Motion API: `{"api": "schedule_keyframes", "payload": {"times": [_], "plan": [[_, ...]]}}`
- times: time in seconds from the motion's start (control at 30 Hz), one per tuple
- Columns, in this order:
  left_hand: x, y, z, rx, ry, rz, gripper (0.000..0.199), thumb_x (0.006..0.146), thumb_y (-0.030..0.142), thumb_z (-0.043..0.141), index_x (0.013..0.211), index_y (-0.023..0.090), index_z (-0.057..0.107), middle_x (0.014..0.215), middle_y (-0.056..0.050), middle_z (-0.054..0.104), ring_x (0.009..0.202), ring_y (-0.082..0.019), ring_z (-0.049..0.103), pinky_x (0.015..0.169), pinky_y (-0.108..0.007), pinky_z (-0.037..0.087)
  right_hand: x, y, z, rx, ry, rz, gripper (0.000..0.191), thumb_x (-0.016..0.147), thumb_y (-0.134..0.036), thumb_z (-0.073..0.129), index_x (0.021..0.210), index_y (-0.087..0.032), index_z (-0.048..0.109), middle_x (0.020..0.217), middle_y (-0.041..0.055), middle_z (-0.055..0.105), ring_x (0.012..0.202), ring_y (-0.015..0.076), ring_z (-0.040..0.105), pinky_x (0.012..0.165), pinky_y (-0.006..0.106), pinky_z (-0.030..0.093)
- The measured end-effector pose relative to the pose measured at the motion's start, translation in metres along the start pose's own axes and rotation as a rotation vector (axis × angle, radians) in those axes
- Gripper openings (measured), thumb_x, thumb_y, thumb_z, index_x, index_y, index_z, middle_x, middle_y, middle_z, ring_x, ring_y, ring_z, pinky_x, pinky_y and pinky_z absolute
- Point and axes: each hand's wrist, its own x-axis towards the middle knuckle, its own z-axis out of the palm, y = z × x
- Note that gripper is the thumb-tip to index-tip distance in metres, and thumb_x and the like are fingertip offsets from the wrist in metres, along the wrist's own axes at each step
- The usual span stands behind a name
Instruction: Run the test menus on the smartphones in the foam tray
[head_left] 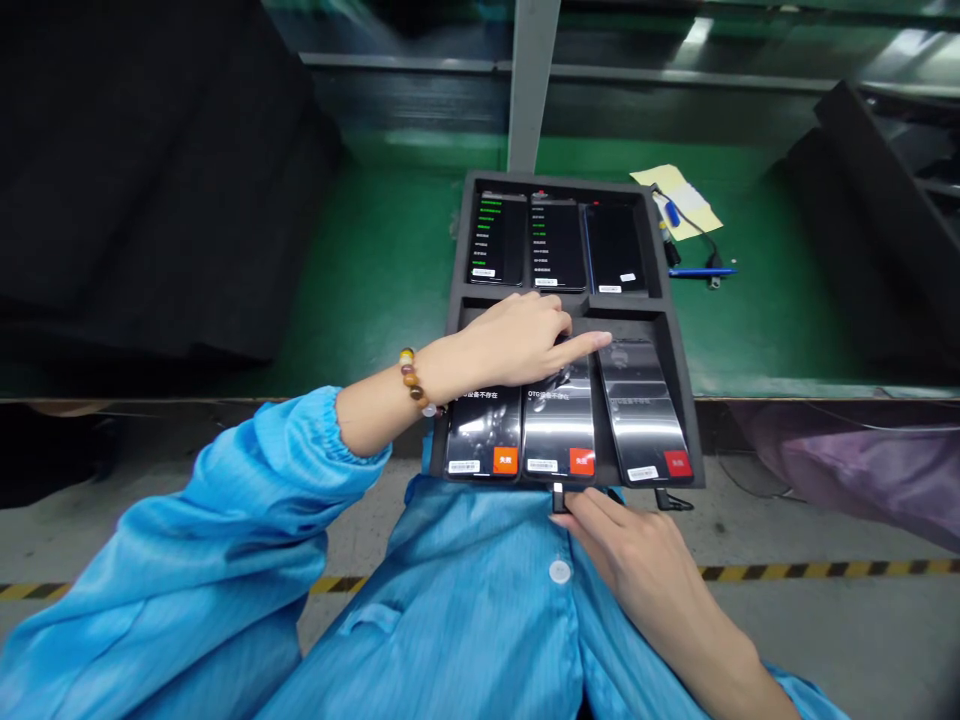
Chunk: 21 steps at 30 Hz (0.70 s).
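Note:
A black foam tray point(699, 455) juts over the bench edge toward me, holding several smartphones in two rows. My left hand point(517, 340) reaches across the near row, fingers apart, with its thumb near the right phone point(645, 410) and its palm over the middle phone point(559, 425). The left phone point(484, 430) lies partly under that wrist. Red or orange boxes light up on these three screens. Below the middle phone, my right hand point(630, 545) pinches a small black cable plug point(559, 498) at the tray's near edge. Another black plug point(671, 500) sticks out below the right phone.
Three phones, one a dark-screened phone point(616, 245), fill the far row. Right of the tray lie a yellow paper point(686, 200), a blue pen point(703, 272) and a short cable. Black cloth point(150, 180) hangs at left; a dark box point(885, 200) stands at right on the green bench point(375, 270).

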Motion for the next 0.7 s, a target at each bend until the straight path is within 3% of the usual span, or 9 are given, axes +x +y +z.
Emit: {"api": "schedule_keyframes", "payload": {"times": [0.33,0.5,0.63,0.7], "plan": [[0.001,-0.002,0.004,-0.03,0.036,0.002,0.075,0.112,0.067,0.032,0.088,0.015,0.081,0.094,-0.013,0.075,0.088,-0.025,0.069,0.087,-0.041,0.047,0.003,0.003,0.001,-0.003,-0.007,0.075,0.04,0.117,-0.044,0.038,0.089,-0.025,0.059,0.072,-0.005,0.071,0.051,0.0155,0.068,0.048,0.034,0.03],[0.001,0.0,0.006,-0.028,0.079,-0.02,0.078,0.11,0.072,0.032,0.087,0.016,0.081,0.091,-0.012,0.074,0.087,-0.025,0.069,0.083,-0.041,0.048,-0.001,-0.003,0.0,0.09,-0.066,0.161,0.039,0.116,-0.043,0.041,0.091,-0.023,0.064,0.078,-0.0022,0.075,0.063,0.0161,0.076,0.052,0.03,0.043],[0.002,0.002,0.006,-0.051,0.069,-0.078,0.077,0.11,0.071,0.031,0.087,0.017,0.081,0.093,-0.012,0.075,0.085,-0.025,0.069,0.082,-0.041,0.048,-0.005,-0.005,-0.033,0.072,0.089,0.136,0.029,0.112,-0.044,0.053,0.112,-0.021,0.071,0.092,0.0026,0.078,0.076,0.0173,0.077,0.067,0.028,0.055],[0.002,0.002,0.006,-0.049,0.052,-0.091,0.077,0.111,0.071,0.029,0.093,0.018,0.082,0.096,-0.012,0.077,0.09,-0.026,0.071,0.084,-0.042,0.048,0.006,0.017,-0.06,0.089,0.223,0.112,0.023,0.108,-0.041,0.062,0.117,-0.022,0.072,0.102,0.0051,0.079,0.09,0.0188,0.077,0.081,0.03,0.058]]}}
